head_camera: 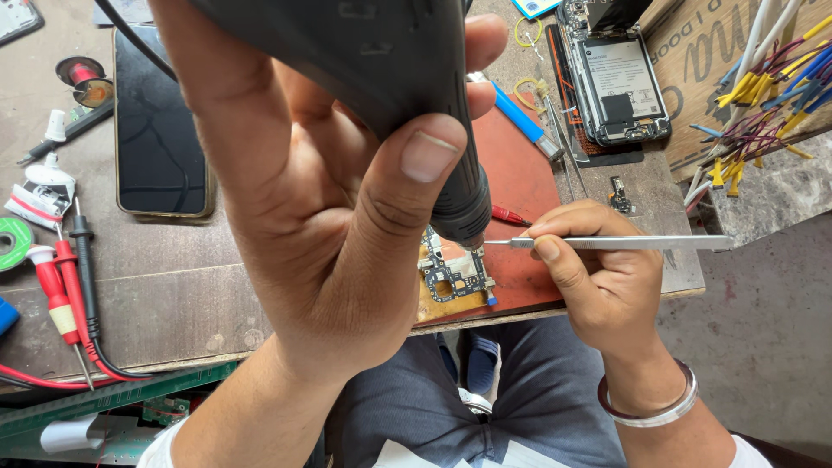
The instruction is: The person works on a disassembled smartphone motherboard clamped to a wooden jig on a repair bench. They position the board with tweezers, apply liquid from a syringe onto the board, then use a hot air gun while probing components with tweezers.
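Your left hand (329, 199) is gripping the dark hot-air tool (407, 95), its long axis running steeply down, nozzle pointing at the small circuit board (451, 273) on the worktop (165, 303). Your right hand (598, 269) is pinching tweezers (615, 243), lying level, tip pointing left toward the nozzle.
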The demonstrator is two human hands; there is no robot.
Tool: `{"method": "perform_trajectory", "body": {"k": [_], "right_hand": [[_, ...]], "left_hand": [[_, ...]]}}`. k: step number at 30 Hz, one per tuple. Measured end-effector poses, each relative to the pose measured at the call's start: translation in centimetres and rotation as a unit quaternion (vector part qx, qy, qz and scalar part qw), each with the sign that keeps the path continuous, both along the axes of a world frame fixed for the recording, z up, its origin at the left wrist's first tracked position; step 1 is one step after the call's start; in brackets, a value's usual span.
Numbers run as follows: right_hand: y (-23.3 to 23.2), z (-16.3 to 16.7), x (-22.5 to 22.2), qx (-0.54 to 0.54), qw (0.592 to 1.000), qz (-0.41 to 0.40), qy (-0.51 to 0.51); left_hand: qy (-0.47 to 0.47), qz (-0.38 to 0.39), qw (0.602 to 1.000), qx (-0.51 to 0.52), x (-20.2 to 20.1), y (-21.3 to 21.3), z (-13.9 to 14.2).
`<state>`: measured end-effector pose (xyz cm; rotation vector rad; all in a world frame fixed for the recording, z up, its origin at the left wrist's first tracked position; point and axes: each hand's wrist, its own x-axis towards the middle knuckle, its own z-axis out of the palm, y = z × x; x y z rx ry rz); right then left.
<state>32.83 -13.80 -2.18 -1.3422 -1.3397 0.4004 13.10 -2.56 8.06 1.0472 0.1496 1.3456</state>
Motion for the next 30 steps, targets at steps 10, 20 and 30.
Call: {"method": "perform_trajectory", "body": {"k": [10,20,30], "right_hand": [[-0.1,-0.05,0.07,0.0,1.0,0.001,-0.006],[-0.05,-0.01,0.02,-0.008,1.0,-0.003,-0.009],[-0.02,-0.13,0.09,-0.007,1.0,-0.012,-0.01]], "left_hand": [[0.005,0.009,1.0,0.012,0.03,-0.02,-0.25],[0.013,0.011,1.0,0.012,-0.02,-0.05,-0.19],[0.019,0.005,1.0,0.011,0.04,0.08,-0.25]]}}
